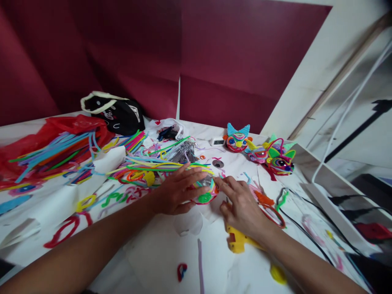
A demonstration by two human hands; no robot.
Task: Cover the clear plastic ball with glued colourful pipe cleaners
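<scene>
The left hand [179,190] grasps a round, partly clear ornament [204,198] between its spread fingers, above the white-covered table [159,253]; the right hand's [241,204] bent fingers touch its rim; leftward, a crumpled red plastic bag [82,124] contains fuzzy multicoloured pipe cleaners [58,149]; a black fabric bag [122,116] slumps behind.

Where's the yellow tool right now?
In the head view, right of centre: the yellow tool lies just nearer than the right hand, partly hidden by its wrist.
</scene>
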